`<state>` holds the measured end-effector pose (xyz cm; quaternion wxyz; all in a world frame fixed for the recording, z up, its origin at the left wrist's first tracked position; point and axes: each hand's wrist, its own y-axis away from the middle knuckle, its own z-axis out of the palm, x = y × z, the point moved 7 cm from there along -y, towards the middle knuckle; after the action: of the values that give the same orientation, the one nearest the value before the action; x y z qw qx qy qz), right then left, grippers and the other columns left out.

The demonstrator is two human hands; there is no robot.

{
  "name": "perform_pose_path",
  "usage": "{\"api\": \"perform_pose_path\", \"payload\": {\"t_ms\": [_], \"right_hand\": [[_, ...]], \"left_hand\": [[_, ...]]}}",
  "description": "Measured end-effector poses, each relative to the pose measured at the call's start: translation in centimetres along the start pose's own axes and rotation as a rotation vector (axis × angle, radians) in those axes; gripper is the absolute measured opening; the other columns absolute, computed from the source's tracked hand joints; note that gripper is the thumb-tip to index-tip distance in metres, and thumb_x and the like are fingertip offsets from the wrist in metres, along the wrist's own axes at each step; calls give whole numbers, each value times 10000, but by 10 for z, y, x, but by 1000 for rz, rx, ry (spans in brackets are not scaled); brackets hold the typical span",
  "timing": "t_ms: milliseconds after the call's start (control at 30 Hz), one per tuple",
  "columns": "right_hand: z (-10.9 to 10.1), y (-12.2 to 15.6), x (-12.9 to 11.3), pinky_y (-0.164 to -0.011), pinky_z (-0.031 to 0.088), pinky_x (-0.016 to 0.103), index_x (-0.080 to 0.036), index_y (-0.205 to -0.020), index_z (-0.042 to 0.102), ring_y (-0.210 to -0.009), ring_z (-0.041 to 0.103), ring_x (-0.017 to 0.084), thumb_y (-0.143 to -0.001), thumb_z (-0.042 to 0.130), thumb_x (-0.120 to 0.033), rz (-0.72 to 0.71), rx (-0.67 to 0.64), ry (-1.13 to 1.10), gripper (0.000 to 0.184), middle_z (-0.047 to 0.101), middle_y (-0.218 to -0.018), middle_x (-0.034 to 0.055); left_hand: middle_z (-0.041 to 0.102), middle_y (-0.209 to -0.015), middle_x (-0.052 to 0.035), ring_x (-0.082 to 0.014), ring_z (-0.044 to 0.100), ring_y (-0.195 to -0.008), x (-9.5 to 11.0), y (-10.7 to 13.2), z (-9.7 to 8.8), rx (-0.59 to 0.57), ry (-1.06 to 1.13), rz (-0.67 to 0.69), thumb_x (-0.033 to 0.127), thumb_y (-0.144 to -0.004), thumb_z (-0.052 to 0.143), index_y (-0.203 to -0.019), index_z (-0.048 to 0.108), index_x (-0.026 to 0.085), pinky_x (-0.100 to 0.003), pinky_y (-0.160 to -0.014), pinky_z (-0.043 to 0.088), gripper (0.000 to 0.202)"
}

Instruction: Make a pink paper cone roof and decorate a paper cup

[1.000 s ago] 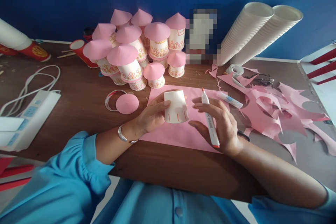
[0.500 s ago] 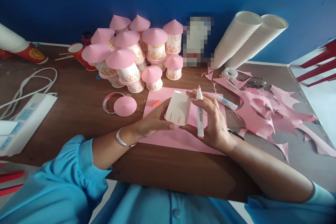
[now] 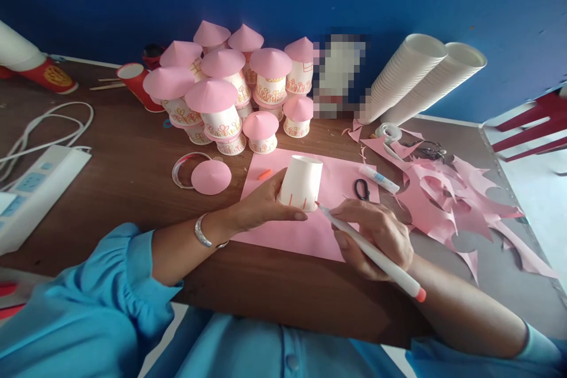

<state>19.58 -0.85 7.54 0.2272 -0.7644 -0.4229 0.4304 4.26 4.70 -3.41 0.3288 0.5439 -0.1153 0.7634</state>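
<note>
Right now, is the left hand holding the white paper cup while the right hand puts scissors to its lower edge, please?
Not quite: in the head view the right hand puts a marker to the lower edge of the white paper cup that the left hand holds; the scissors lie on the pink sheet.

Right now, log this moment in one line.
left hand: holds cup | right hand: marker tip at cup's lower edge | beneath: pink sheet

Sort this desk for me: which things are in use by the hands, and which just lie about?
In use: left hand steadying the upturned paper cup; right hand holding the marker, tip at the cup's rim; pink sheet beneath.
Lying about: roofed cups, loose pink cone, cup stacks, pink scraps, second pen, power strip.
</note>
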Motion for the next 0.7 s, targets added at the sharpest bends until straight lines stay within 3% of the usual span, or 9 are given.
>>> {"api": "perform_pose_path", "payload": {"t_ms": [67, 200, 367, 700], "right_hand": [[1, -1, 0, -508, 577, 313, -189, -1214, 593, -619, 687, 198, -880, 596, -41, 21, 11, -42, 366, 675, -767, 28], [2, 1, 1, -482, 560, 278, -200, -1095, 606, -621, 700, 186, -868, 626, -43, -1, 47, 77, 277, 680, -755, 16], [8, 5, -2, -492, 545, 278, -178, -1037, 599, -581, 678, 170, -878, 620, -41, -62, 35, 130, 211, 678, -726, 22], [11, 6, 0, -483, 548, 297, -194, -1040, 597, -583, 664, 167, -891, 615, -52, -68, 21, 157, 206, 695, -740, 28]], "left_hand": [[712, -1104, -66, -262, 659, -1039, 2, 1, 0, 24, -20, -6, 323, -664, 974, -1247, 597, 233, -404, -879, 512, 700], [694, -1140, -79, -249, 644, -1029, 5, 1, 0, 54, -69, -24, 323, -650, 981, -1229, 592, 218, -397, -875, 509, 705], [677, -1044, -47, -224, 634, -968, 7, 1, 1, 41, -127, -30, 352, -663, 972, -1208, 590, 213, -360, -831, 500, 680], [656, -996, -31, -221, 619, -948, 10, 1, 6, 6, -133, -35, 341, -680, 957, -1160, 582, 209, -361, -834, 500, 623]]}}
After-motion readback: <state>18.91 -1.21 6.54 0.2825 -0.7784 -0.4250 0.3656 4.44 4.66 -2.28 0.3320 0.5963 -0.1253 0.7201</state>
